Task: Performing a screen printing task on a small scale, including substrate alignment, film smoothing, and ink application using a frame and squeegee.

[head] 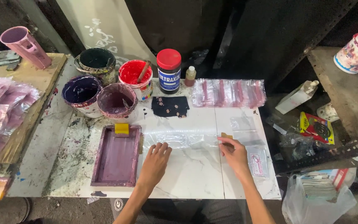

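On the white marble tabletop (195, 174), the left hand (156, 159) lies flat with fingers spread, pressing the near edge of a clear plastic bag (183, 139) stretched across the centre. The right hand (233, 153), at 3 o'clock from the left, pinches the bag's right end, fingers closed beside a small tan tab (226, 135). A purple-stained printing frame (117, 157) sits just at 9 o'clock of the left hand. Paint pots (117, 99) cluster at 11 o'clock.
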